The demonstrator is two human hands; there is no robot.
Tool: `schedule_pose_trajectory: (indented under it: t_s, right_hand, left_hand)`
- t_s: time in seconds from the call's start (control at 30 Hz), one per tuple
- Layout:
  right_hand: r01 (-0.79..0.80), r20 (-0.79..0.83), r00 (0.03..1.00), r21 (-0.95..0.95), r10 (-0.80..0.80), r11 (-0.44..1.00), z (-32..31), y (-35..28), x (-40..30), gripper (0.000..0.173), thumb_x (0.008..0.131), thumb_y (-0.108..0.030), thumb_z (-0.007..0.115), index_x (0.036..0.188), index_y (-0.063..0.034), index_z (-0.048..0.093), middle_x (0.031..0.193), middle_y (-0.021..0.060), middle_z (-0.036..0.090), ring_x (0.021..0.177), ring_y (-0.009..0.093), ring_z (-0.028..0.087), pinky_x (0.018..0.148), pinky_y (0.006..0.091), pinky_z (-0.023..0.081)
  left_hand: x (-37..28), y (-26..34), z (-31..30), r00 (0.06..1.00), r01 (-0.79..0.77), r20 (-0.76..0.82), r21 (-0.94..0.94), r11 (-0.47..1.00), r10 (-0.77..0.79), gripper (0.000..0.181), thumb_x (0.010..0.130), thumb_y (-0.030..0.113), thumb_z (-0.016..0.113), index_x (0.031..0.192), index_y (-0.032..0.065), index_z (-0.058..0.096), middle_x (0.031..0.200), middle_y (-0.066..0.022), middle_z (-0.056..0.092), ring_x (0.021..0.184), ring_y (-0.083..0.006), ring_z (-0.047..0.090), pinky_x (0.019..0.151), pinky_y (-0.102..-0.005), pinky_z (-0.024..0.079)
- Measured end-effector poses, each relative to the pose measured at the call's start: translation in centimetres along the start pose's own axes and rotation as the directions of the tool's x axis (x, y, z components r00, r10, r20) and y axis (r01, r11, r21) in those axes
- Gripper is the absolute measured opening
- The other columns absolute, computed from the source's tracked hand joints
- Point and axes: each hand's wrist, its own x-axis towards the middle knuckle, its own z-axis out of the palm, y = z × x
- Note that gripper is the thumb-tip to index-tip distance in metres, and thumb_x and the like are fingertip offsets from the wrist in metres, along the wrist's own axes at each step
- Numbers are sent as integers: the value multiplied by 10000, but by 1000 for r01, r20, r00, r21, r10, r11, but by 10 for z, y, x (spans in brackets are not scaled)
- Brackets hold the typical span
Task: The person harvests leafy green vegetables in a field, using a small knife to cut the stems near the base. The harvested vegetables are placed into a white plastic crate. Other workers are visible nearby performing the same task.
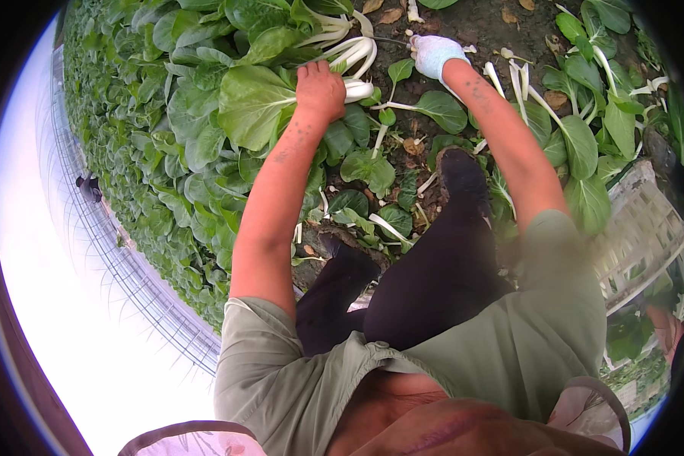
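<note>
My bare left hand (321, 90) is closed around a leafy green with white stalks, probably pak choi (358, 90). Its broad leaf (253, 105) spreads out on the left of my wrist, and its pale base sticks out on the right. In a white glove, my right hand (438, 56) grips a tool with a thin dark metal blade (390, 40); the handle is hidden in my fist. The blade's far end meets the white stalks of another plant (354, 52), just above my left hand. Whether it touches them I cannot tell.
Dense rows of leafy greens (171, 142) fill the left. Cut leaves and stalks (442, 111) litter the soil around my shoes (464, 176). A pale plastic crate (641, 245) stands at right, below more loose leaves (581, 142). A distant person (89, 188) is near the greenhouse frame (142, 308).
</note>
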Motion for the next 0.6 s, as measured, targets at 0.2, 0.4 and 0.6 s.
schedule_pose_trajectory:
  t_s: [0.2,0.4,0.6]
  right_hand:
    - [-1,-94,992,660,83,751,-33,10,-87,453,811,-409,720,1093,-65,636,964,92,690,786,179,645,647,316,510]
    - [148,-171,964,981,-203,-122,-81,-65,-166,550,811,-326,760,1262,-81,561,1018,-22,624,713,8,550,504,141,413]
    - [260,-287,955,931,-74,-258,-113,-124,-192,292,804,-128,744,1058,-85,608,936,5,624,713,60,580,506,175,437]
  left_hand:
    - [-84,8,-60,988,-46,-154,-203,978,14,290,633,81,652,918,52,611,1106,-161,525,1073,-337,494,859,-435,387]
    - [-190,35,-101,900,-53,-436,-123,991,-5,247,768,101,564,1008,62,600,1240,-132,484,1120,-276,481,884,-423,374]
    - [-300,56,-121,858,32,-498,-187,982,-123,295,756,81,597,1050,57,592,1399,-140,427,1261,-312,431,969,-434,358]
